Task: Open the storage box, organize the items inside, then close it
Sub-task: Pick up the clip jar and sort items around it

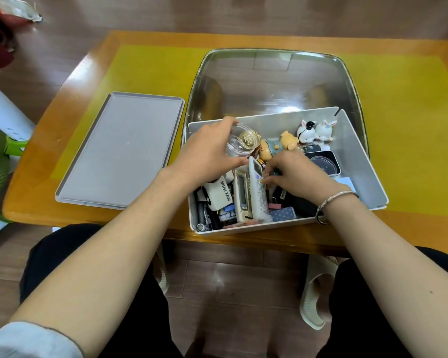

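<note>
The grey storage box stands open at the table's front edge, crowded with small items. Its flat grey lid lies on the table to the left. My left hand grips a clear round plastic case with a gold trinket inside, held over the box's back left part. My right hand reaches into the middle of the box, its fingertips pinching a small item next to an upright white calculator; what it pinches is too small to tell. A white mini fan and a beige remote lie below my hands.
Pig figurines and white rabbit figurines sit at the box's back. A black tin lies at its right. A big shiny metal tray sits behind the box. The wooden table has a yellow mat. My knees are below its edge.
</note>
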Motion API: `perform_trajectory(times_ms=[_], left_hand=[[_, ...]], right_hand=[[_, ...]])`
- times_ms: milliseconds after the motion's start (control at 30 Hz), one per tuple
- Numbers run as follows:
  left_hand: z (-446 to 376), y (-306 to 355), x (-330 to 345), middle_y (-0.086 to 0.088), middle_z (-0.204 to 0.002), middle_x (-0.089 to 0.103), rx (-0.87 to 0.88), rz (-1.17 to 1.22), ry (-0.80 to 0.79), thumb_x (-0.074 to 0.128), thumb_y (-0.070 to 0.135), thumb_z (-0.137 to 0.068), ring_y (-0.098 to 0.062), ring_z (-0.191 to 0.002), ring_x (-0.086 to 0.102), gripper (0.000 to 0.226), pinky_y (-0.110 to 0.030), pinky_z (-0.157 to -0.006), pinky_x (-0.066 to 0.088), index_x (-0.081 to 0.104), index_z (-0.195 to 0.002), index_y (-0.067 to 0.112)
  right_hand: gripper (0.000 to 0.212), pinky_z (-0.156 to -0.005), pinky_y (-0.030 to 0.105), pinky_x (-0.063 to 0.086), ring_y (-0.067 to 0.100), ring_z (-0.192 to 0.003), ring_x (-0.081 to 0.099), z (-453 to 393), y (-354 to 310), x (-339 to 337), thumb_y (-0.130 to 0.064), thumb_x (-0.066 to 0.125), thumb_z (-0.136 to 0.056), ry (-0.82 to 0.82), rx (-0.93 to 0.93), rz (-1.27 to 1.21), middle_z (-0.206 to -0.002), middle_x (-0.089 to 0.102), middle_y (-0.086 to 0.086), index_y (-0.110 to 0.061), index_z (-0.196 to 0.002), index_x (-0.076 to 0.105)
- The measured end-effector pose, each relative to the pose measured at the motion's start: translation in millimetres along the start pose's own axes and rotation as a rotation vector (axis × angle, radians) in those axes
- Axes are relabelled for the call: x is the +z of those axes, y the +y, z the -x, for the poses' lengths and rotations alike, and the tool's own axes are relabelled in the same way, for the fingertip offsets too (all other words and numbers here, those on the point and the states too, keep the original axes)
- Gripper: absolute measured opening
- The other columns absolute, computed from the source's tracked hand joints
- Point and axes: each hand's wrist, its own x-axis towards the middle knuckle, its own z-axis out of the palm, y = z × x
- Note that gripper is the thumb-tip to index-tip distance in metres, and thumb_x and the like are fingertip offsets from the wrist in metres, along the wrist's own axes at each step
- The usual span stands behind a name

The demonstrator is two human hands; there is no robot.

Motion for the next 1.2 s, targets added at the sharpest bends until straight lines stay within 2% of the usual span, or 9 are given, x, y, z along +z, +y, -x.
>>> perform_trajectory(times_ms=[167, 267, 367, 533, 600, 700, 833, 1033, 1200], left_hand=[[1, 0, -3, 0.000, -0.128, 0.057, -0.027, 0.018, 0.026, 0.067, 0.065, -0.070, -0.017, -0.115, 0.053, 0.083, -0.029, -0.087, 0.043, 0.042, -0.135, 0.020], [1, 3, -1, 0.000, -0.127, 0.056, -0.036, 0.023, 0.030, 0.064, 0.069, -0.069, -0.016, -0.114, 0.051, 0.085, -0.028, -0.088, 0.042, 0.043, -0.134, 0.019], [0, 3, 1, 0.002, -0.128, 0.052, 0.000, 0.042, 0.002, 0.073, 0.057, -0.069, -0.016, -0.118, 0.046, 0.080, -0.033, -0.096, 0.042, 0.043, -0.134, 0.019], [-1, 3, 5, 0.003, -0.135, 0.047, 0.102, 0.028, -0.030, 0.082, 0.024, -0.071, -0.017, -0.127, 0.039, 0.074, -0.041, -0.104, 0.035, 0.044, -0.134, 0.024], [-2, 3, 7, 0.006, -0.136, 0.047, 0.095, 0.018, -0.021, 0.081, 0.023, -0.072, -0.016, -0.128, 0.039, 0.073, -0.041, -0.102, 0.032, 0.043, -0.134, 0.026], [-2, 4, 9, 0.007, -0.134, 0.051, 0.077, 0.011, -0.021, 0.080, 0.035, -0.071, -0.018, -0.126, 0.040, 0.072, -0.040, -0.100, 0.032, 0.044, -0.133, 0.028], [0, 9, 8, 0.002, -0.128, 0.052, 0.076, 0.062, -0.005, 0.079, 0.047, -0.067, -0.018, -0.123, 0.039, 0.072, -0.040, -0.103, 0.035, 0.049, -0.130, 0.026], [1, 15, 11, 0.001, -0.125, 0.051, 0.039, 0.070, 0.006, 0.075, 0.054, -0.067, -0.019, -0.122, 0.039, 0.074, -0.043, -0.102, 0.037, 0.049, -0.130, 0.025], [3, 16, 12, 0.003, -0.124, 0.051, 0.063, 0.079, 0.011, 0.076, 0.052, -0.069, -0.017, -0.121, 0.040, 0.072, -0.043, -0.101, 0.037, 0.048, -0.131, 0.028]], right_hand=[[0.010, -0.057, 0.018, 0.030, 0.004, -0.065, 0.043, 5, 5, -9, -0.021, 0.076, -0.077, 0.090, 0.050, -0.149, -0.067, 0.049, -0.017, -0.015, -0.081, 0.068], [0.004, -0.059, 0.017, 0.034, -0.002, -0.062, 0.047, 7, 7, -18, -0.020, 0.073, -0.080, 0.156, 0.061, -0.187, -0.066, 0.054, -0.012, -0.017, -0.080, 0.071], [0.006, -0.056, 0.002, 0.031, 0.002, -0.062, 0.051, 9, 8, -26, -0.021, 0.070, -0.082, 0.238, 0.059, -0.210, -0.069, 0.060, -0.008, -0.016, -0.080, 0.070], [0.007, -0.064, 0.014, 0.034, 0.011, -0.073, 0.057, 11, 3, -30, -0.011, 0.068, -0.082, 0.329, 0.059, -0.196, -0.076, 0.065, -0.003, -0.011, -0.084, 0.074], [0.006, -0.070, 0.012, 0.039, 0.011, -0.076, 0.060, 13, -1, -33, -0.009, 0.069, -0.080, 0.394, 0.021, -0.250, -0.081, 0.069, -0.001, -0.011, -0.083, 0.074], [0.009, -0.085, 0.025, 0.050, 0.014, -0.092, 0.065, 18, -5, -38, -0.008, 0.074, -0.077, 0.490, -0.070, -0.346, -0.097, 0.071, 0.005, -0.008, -0.086, 0.076], [0.016, -0.057, 0.020, 0.055, 0.013, -0.084, 0.061, 23, -11, -40, -0.008, 0.074, -0.078, 0.516, -0.159, -0.516, -0.100, 0.059, 0.005, -0.016, -0.091, 0.073], [0.010, -0.041, 0.027, 0.050, 0.017, -0.059, 0.062, 21, -16, -37, -0.012, 0.072, -0.080, 0.485, -0.193, -0.681, -0.085, 0.058, 0.008, -0.017, -0.089, 0.072], [0.016, -0.050, 0.017, 0.047, 0.006, -0.060, 0.059, 18, -15, -36, -0.012, 0.071, -0.082, 0.480, -0.189, -0.676, -0.079, 0.058, -0.004, -0.019, -0.096, 0.070]])
